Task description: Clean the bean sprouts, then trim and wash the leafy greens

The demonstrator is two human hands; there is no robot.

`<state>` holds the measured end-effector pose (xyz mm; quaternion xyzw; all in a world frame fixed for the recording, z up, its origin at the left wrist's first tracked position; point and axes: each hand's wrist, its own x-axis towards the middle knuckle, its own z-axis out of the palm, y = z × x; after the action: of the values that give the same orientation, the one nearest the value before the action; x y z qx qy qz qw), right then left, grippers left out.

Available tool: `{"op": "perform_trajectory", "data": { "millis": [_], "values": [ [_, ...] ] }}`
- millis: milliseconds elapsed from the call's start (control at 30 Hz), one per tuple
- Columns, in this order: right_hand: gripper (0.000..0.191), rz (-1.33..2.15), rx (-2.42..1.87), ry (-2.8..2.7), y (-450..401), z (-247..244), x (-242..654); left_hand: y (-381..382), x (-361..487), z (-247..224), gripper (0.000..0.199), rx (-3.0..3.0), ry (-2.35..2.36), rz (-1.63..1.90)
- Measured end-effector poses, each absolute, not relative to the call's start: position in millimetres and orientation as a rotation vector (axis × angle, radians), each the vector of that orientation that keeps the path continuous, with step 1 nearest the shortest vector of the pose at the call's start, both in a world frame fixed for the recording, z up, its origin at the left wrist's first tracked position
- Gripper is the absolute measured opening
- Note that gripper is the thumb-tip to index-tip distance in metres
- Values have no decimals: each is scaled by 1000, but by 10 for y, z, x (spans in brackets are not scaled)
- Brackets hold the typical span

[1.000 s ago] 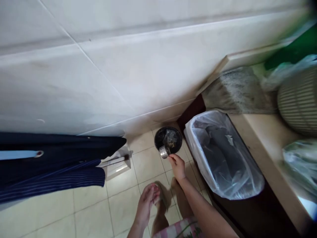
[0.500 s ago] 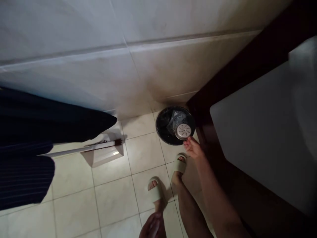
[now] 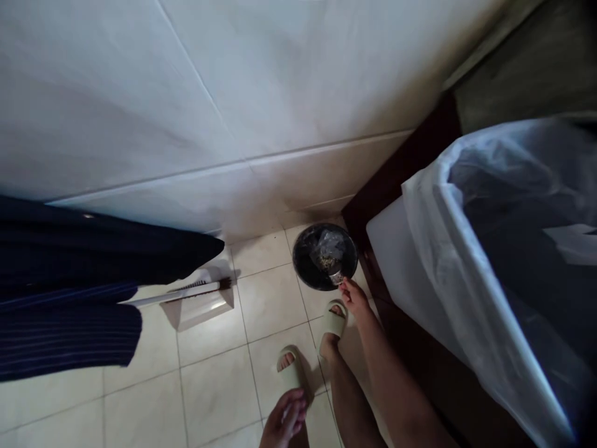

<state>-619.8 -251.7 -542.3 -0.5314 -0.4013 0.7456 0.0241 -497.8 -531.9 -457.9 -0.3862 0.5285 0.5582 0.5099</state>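
My right hand (image 3: 353,295) is closed on the rim of a small perforated metal strainer (image 3: 336,275). The strainer is tipped over the near part of a round black bin (image 3: 301,274) on the floor. Inside the bin, clear crumpled plastic (image 3: 330,241) lies beside some pale, grainy bits (image 3: 329,262). My left hand (image 3: 285,417) hangs low in front, above the left slipper, with its fingers loosely curled and apart; nothing shows in it.
On the left a white-handled brush (image 3: 198,288) lies across a dustpan (image 3: 200,313), beneath dark hanging cloth (image 3: 93,249). A large bin with a white liner (image 3: 471,236) fills the right side. Behind the black bin stands a tiled wall (image 3: 261,93). Both slippers are on the floor.
The strainer has turned from showing its flat perforated face to a tipped position. Grainy bits now show in the black bin. My left hand has risen, and the lined bin has come into view.
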Motion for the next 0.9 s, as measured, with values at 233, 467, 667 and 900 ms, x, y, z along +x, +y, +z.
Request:
{"op": "perform_trajectory", "data": {
  "millis": [233,467,667,900],
  "values": [
    [8,1974,-1011,-2141,-2954,-3958,-5900,-5388,-4919,-3956,56,-833,1360,1322],
    [23,964,-99,-2759,-3084,-2001,-4863,-5146,-5130,-2603,47,-496,1437,1402],
    [17,719,-454,-2666,-3013,-812,-3532,-4911,-4869,-1640,51,-139,1468,1125],
    [14,524,-1193,-2169,-2625,-173,-1431,-4269,-4077,-1246,58,198,1446,860]
  ]
}}
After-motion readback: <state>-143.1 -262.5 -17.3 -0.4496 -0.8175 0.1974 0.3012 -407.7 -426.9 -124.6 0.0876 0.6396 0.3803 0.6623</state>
